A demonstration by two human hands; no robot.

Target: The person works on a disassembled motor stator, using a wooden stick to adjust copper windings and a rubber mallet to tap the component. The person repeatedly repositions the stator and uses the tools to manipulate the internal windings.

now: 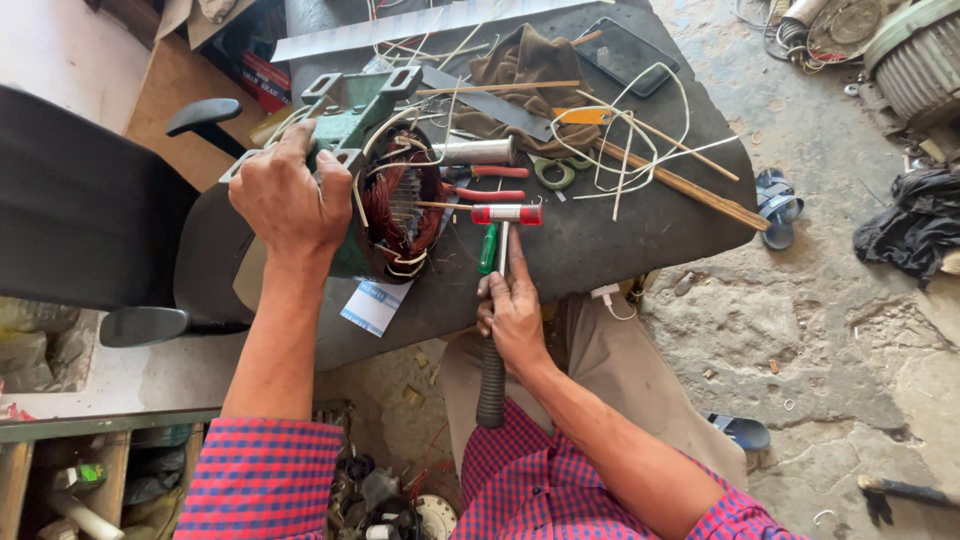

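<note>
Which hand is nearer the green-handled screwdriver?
Right. Right hand, gripping the small red-and-white-headed mallet, sits just below the green-handled screwdriver; left hand rests on the green motor stator, farther off.

A green motor stator housing (345, 150) lies on its side under the left hand (290, 195), which grips its top. Its open end faces the right hand (512, 312) and shows copper-red windings with pale leads. A small mallet (503, 270), red-and-white head and ribbed black grip, is held in the right hand, head just beside the opening.
</note>
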